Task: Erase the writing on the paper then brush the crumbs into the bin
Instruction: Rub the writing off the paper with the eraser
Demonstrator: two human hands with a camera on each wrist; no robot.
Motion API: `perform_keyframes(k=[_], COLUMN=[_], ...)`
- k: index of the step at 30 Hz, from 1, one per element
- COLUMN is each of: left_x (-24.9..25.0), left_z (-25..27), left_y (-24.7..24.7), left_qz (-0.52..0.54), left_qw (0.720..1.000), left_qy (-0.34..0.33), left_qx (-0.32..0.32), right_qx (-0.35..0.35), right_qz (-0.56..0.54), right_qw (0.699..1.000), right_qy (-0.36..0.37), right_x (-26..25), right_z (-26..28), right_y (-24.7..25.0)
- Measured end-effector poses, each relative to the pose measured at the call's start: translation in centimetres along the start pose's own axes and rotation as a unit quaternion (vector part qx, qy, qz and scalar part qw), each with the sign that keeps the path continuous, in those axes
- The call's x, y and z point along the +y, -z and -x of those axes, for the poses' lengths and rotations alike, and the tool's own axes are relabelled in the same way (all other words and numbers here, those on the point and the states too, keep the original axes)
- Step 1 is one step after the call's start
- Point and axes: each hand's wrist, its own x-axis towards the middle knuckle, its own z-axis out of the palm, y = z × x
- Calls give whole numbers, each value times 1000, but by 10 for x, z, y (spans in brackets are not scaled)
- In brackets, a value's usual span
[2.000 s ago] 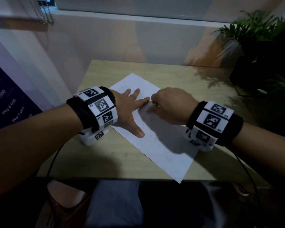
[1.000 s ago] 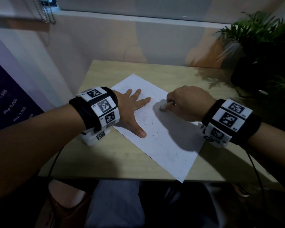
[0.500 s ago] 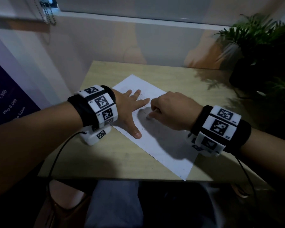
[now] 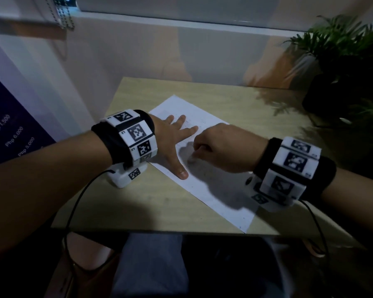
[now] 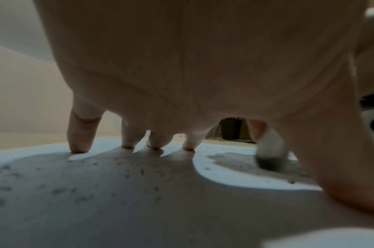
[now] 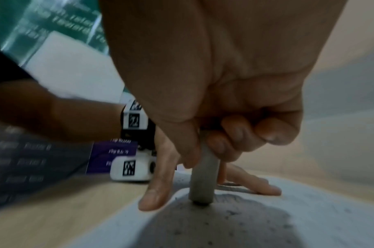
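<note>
Left hand [image 4: 172,138] is spread flat, fingers pinning the paper [image 4: 213,190] to the table [image 4: 138,201]. If that hold slips, rubbing could crease the sheet or scatter crumbs [image 5: 139,172]. Right hand [image 4: 224,147] is clamped round the eraser [image 6: 203,181], tip on the paper just right of the left thumb.

White paper [image 4: 205,186] askew on table, grey eraser [image 6: 203,181] upright, crumbs [image 5: 139,172] scattered

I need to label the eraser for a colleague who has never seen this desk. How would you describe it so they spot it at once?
On the wooden table lies a white paper. The right hand grips the eraser upright, tip on the sheet. It is the only grey stick there.
</note>
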Motion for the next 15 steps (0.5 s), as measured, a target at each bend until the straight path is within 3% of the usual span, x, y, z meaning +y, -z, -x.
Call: perform_keyframes(k=[2,5,8,11,13,15], left_x=[-1,-1,3,5,2,-1], left_z=[-1,-1,1,1,0,-1], left_y=[0,-1,1,0,-1,-1], left_qz=[-11,-14,-9,-14,-14,-15], left_qw=[1000,1000,1000,1000,1000,1000], left_qy=[1,2,3,8,2,1], left_qx=[-1,-1,6,10,7,3], right_qx=[-4,45,78,37,6,21], right_qz=[-1,92,148,97,49,82], right_qw=[999,992,986,993,999,996], right_qy=[-34,-69,-1,47,9,-38], right_x=[14,18,-4,-12,0,14], right_z=[-7,-13,-3,6,0,-8], right_y=[6,3,-10,-11,-2,4])
